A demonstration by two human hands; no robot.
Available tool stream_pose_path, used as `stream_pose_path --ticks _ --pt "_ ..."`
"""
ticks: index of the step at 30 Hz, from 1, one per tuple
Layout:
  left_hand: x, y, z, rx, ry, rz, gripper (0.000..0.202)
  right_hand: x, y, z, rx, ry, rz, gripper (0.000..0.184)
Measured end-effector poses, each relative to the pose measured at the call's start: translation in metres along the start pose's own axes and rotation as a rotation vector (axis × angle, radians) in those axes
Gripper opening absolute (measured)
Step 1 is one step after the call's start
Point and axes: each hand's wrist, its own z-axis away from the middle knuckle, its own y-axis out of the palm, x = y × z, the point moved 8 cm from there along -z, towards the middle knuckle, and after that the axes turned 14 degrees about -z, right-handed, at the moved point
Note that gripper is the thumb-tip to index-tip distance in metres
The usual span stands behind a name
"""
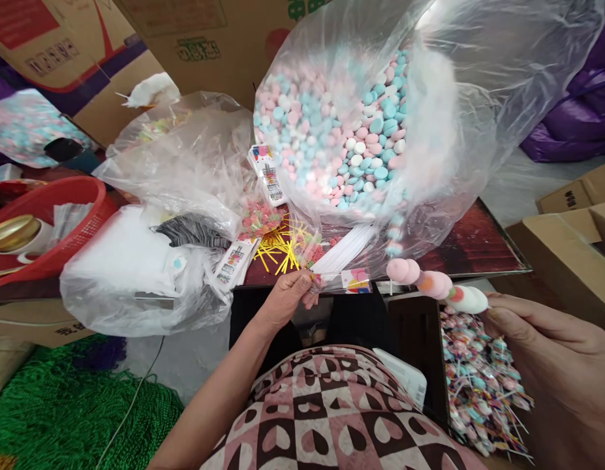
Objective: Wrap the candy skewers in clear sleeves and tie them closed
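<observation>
My left hand (295, 290) pinches the end of a small clear plastic bag (330, 281) above my lap. A colourful printed card (356, 281) shows at the bag's far end. In my right hand (542, 333) is the end of a candy skewer (434, 283), with pink, orange and white pieces in a row and a bit of red and green among them. The skewer slants up to the left, apart from the bag. Just beyond it, a large clear sack (429, 130) holds pink, blue and white round candies (371, 150).
White sticks (344, 248), yellow twist ties (282, 251) and red gummy candies (263, 219) lie on the dark red table (488, 241). Printed cards (267, 175) lean on the sack. A box of wrapped candy skewers (483, 385) stands low right. A red basket (81, 222) is left.
</observation>
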Motion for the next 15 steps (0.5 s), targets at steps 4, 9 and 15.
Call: stream_pose_path --ticks 4,9,15 --pt "0.001 0.008 0.0 0.016 0.003 0.048 0.041 -0.011 0.012 0.004 0.035 0.069 -0.036 0.006" --pt "0.0 0.01 -0.002 0.009 0.008 0.092 0.041 -0.02 0.012 0.002 0.111 0.049 0.024 0.008" --pt "0.002 0.003 -0.002 0.002 -0.016 0.036 0.042 -0.004 0.016 -0.002 0.199 -0.032 0.121 0.008"
